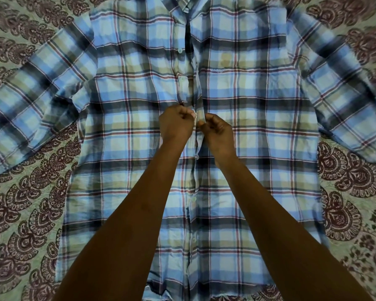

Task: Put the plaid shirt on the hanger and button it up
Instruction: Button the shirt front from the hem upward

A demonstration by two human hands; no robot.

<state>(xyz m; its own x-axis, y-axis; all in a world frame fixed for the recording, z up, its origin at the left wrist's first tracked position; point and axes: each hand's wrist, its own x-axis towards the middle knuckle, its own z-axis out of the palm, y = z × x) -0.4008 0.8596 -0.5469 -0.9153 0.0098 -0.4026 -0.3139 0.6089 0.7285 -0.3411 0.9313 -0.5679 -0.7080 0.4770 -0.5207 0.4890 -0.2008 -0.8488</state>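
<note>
The plaid shirt (258, 131), blue, green and maroon checked, lies flat and face up with its collar at the far end and both sleeves spread out. Its front strip runs down the middle. Below my hands the two front halves meet and buttons show along the strip; above my hands the halves gape a little, with two loose buttons visible. My left hand (175, 124) pinches the left edge of the strip with a white button at its fingertips. My right hand (217, 129) pinches the right edge beside it. No hanger is visible.
The shirt lies on a pale green bedspread (30, 203) printed with maroon paisley shapes, which shows on both sides and at the near corners. My forearms reach in from the bottom edge over the shirt's lower half.
</note>
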